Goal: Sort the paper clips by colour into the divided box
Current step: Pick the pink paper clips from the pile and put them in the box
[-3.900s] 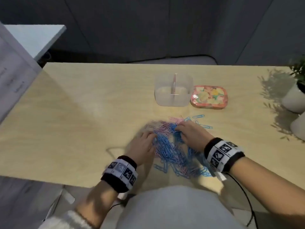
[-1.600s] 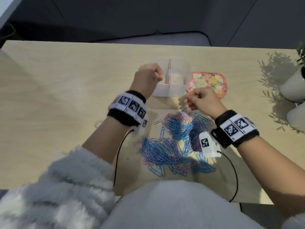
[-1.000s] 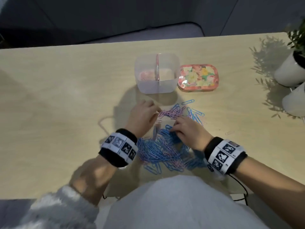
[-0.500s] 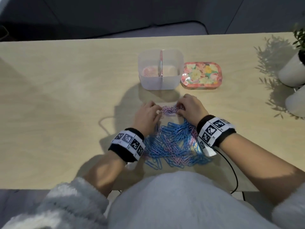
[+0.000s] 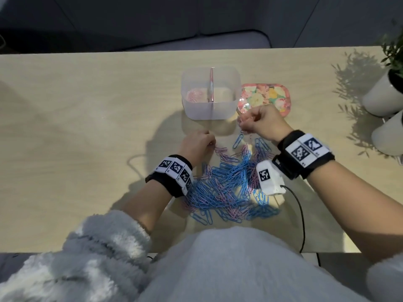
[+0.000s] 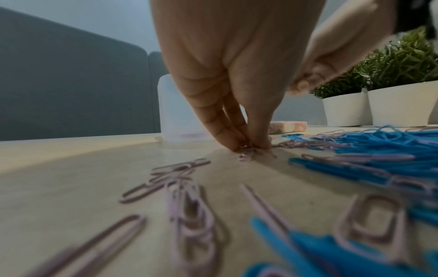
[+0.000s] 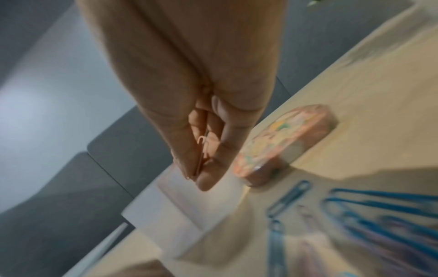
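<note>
A mixed heap of blue and pink paper clips [image 5: 229,184] lies on the wooden table in front of me. Behind it stands the clear divided box [image 5: 209,105], with pink clips [image 5: 194,97] in its left compartment. My left hand [image 5: 197,144] is down at the heap's far left edge, its fingertips [image 6: 246,146] pinching pink clips [image 6: 246,152] against the table. My right hand [image 5: 259,123] is lifted just right of the box's near corner and pinches pink clips [image 7: 202,151] between thumb and fingers.
A floral lid [image 5: 265,99] lies right of the box. Two white plant pots [image 5: 383,97] stand at the table's right edge. A black cable [image 5: 302,214] runs from my right wrist over the near edge. Loose blue clips [image 5: 237,139] lie between heap and box.
My right hand has risen from the heap's far edge with pink clips and moved toward the box. My left hand stayed low at the heap, pinching clips.
</note>
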The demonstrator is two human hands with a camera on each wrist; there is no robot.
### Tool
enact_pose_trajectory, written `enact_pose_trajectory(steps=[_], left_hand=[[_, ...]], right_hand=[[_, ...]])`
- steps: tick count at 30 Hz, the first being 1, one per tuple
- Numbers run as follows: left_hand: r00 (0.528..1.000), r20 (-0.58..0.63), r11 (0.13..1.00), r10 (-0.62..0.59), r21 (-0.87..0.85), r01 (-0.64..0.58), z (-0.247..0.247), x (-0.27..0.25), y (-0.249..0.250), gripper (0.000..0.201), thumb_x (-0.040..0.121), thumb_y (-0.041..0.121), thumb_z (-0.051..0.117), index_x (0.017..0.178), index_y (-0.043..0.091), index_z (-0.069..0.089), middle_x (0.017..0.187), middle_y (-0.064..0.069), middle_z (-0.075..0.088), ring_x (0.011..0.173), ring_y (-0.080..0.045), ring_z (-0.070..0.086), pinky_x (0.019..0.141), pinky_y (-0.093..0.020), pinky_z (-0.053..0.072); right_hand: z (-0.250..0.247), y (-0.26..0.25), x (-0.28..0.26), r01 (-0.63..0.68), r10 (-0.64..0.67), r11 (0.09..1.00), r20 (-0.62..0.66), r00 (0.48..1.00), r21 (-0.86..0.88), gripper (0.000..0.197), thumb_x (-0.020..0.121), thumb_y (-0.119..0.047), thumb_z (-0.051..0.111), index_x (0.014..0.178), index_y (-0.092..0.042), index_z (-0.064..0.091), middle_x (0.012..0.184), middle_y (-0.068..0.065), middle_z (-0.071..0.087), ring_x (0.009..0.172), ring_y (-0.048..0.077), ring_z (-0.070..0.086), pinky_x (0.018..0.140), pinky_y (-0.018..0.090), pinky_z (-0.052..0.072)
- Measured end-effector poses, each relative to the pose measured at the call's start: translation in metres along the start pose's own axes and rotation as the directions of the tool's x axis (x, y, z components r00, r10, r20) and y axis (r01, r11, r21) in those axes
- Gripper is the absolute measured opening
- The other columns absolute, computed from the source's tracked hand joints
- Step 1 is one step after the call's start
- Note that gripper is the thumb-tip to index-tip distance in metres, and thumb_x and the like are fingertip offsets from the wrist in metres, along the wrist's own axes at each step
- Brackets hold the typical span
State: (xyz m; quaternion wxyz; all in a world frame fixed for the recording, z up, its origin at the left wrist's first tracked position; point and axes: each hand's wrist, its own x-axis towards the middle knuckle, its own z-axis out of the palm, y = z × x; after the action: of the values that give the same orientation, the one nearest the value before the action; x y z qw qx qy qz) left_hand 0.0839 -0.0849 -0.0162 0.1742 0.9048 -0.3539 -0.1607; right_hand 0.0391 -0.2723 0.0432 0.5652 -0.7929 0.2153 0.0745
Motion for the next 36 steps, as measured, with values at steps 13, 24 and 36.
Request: enact_pose_trajectory(steps=[13, 24, 36], left_hand=[[0.998, 0.024, 0.989, -0.064, 0.132, 0.060, 0.012, -0.006, -0.004, 0.020, 0.082, 0.000, 0.057, 0.101, 0.006, 0.054, 0.104, -0.014, 0.058, 0.096, -0.031, 0.050, 0.078, -0.040, 0.044], [0.905, -0.421, 0.993, -0.061, -0.115, 0.014, -0.080, 0.024, 0.002, 0.016, 0.090, 0.012, 0.053, 0.097, 0.006, 0.066, 0.097, -0.012, 0.067, 0.085, -0.025, 0.061, 0.076, -0.030, 0.046], [0.947, -0.315, 0.995, -0.066, 0.053, 0.087, -0.036, -0.012, -0.005, 0.019, 0.092, 0.028, 0.050, 0.092, 0.016, 0.065, 0.094, -0.002, 0.066, 0.080, -0.022, 0.060, 0.079, -0.036, 0.048]], right_hand=[[0.052, -0.083, 0.061, 0.187, -0.189, 0.962, 0.007, 0.982, -0.197, 0.017, 0.080, 0.007, 0.053, 0.085, 0.000, 0.069, 0.077, 0.006, 0.062, 0.057, 0.009, 0.056, 0.071, 0.032, 0.057], [0.021, -0.048, 0.014, 0.169, -0.166, 0.985, -0.057, 0.984, 0.043, 0.027, 0.087, 0.004, 0.041, 0.079, -0.009, 0.064, 0.083, 0.015, 0.065, 0.065, 0.025, 0.066, 0.063, 0.031, 0.060], [0.062, 0.029, -0.011, 0.289, -0.137, 0.684, 0.271, 0.953, -0.670, 0.020, 0.076, -0.018, 0.068, 0.093, -0.008, 0.069, 0.099, 0.013, 0.066, 0.095, 0.031, 0.060, 0.080, 0.032, 0.044]])
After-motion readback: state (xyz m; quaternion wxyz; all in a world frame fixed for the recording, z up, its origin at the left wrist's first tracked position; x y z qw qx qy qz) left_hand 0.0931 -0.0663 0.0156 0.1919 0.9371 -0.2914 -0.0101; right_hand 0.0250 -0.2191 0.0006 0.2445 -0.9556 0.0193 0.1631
